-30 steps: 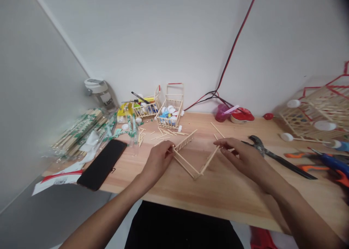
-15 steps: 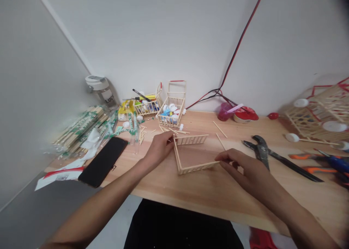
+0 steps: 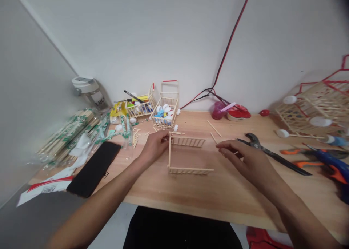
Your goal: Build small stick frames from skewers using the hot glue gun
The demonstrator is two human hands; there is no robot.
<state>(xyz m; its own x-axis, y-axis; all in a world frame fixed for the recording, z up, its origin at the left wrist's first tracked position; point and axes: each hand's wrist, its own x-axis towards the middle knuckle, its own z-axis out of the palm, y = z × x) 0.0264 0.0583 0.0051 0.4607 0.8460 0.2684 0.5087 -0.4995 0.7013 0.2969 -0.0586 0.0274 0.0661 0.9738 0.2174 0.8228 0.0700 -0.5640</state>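
A three-sided frame of thin wooden sticks (image 3: pixel 190 169) stands on the table, with rows of short bars along its two long sides. My left hand (image 3: pixel 156 145) pinches its far left corner; the fingertips are partly hidden behind the sticks. To the right of the frame, my right hand (image 3: pixel 236 155) hovers with thumb and forefinger slightly apart and nothing visible between them. Its fingertips are close to a loose wooden stick (image 3: pixel 213 137). Another loose stick (image 3: pixel 214 128) lies just beyond.
Behind are a small stick cart (image 3: pixel 164 122) holding bottle caps and a second cart (image 3: pixel 139 111). A phone (image 3: pixel 94 169) and packaged chopsticks (image 3: pixel 67 134) lie left. Black pliers (image 3: pixel 280 160), orange-handled pliers (image 3: pixel 297 152), a red bowl (image 3: pixel 239 114) and larger stick carts (image 3: pixel 308 114) occupy the right.
My right hand has let go of the frame's near side and moved up towards the loose stick. The frame has turned slightly, while my left hand keeps its corner. The camera view has shifted.
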